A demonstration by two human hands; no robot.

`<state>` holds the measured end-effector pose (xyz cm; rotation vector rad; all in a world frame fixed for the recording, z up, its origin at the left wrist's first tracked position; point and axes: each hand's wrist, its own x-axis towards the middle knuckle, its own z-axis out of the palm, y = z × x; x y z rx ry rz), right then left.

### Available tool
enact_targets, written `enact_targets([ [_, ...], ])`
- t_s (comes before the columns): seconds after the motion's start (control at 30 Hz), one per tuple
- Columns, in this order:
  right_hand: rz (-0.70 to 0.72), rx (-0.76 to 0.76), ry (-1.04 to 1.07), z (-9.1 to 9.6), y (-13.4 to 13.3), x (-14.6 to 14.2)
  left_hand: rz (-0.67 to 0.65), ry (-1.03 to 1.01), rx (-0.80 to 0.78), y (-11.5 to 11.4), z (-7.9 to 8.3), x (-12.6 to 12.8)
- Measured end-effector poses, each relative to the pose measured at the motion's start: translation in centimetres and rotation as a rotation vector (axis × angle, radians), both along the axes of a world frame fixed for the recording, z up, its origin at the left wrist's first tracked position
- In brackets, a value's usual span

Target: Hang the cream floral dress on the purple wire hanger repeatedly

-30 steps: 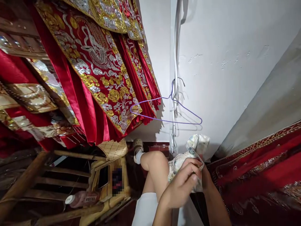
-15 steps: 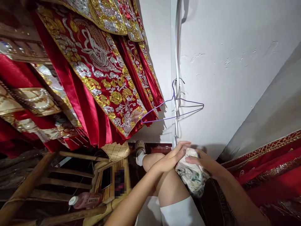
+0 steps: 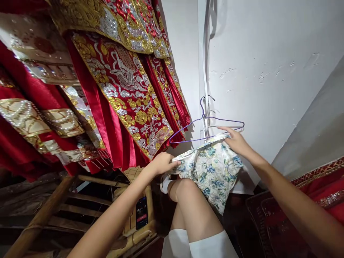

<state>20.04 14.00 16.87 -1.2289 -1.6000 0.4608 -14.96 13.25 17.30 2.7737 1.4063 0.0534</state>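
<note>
A white garment with a blue and green floral print (image 3: pixel 213 168) is stretched by its top edge between my two hands, above my knee. I cannot make out its exact cut. My left hand (image 3: pixel 163 163) pinches the left end of that edge. At the other end, my right hand (image 3: pixel 235 141) grips the cloth, thumb and fingers on the edge. Just behind and above it hangs a purple wire hanger (image 3: pixel 203 116), its hook on a white strap (image 3: pixel 206 80) along the wall. The garment's upper edge overlaps the hanger's lower bar in view; whether they touch I cannot tell.
Red costumes with gold and silver embroidery (image 3: pixel 137 107) hang on the left. Below them is a bamboo chair (image 3: pixel 134 238) with a lit phone (image 3: pixel 141 213) on it. Red fabric with glittering trim (image 3: pixel 328 200) lies at the right, near the white wall (image 3: pixel 258 46).
The bunched garment has been opened out and raised toward the hanger. My left hand has moved left, and my right hand up and to the right. The view has shifted slightly.
</note>
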Motion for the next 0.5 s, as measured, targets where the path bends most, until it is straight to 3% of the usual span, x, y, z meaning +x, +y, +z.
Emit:
enact_targets([
  [0.1,0.031,-0.050,-0.020,-2.9,2.1,-1.4,0.104,-0.016,-0.036,-0.2,-0.3,-0.9],
  [0.2,0.046,-0.076,0.009,-4.2,1.2,-1.1,0.165,-0.081,0.016,-0.4,-0.7,-1.2],
  [0.37,0.121,-0.146,0.170,-2.8,-2.9,0.6,0.066,-0.471,0.105,0.2,0.9,0.2],
  [0.5,0.201,-0.177,0.121,-1.0,-5.5,0.2,-0.015,-0.878,-0.063,1.8,2.7,2.8],
])
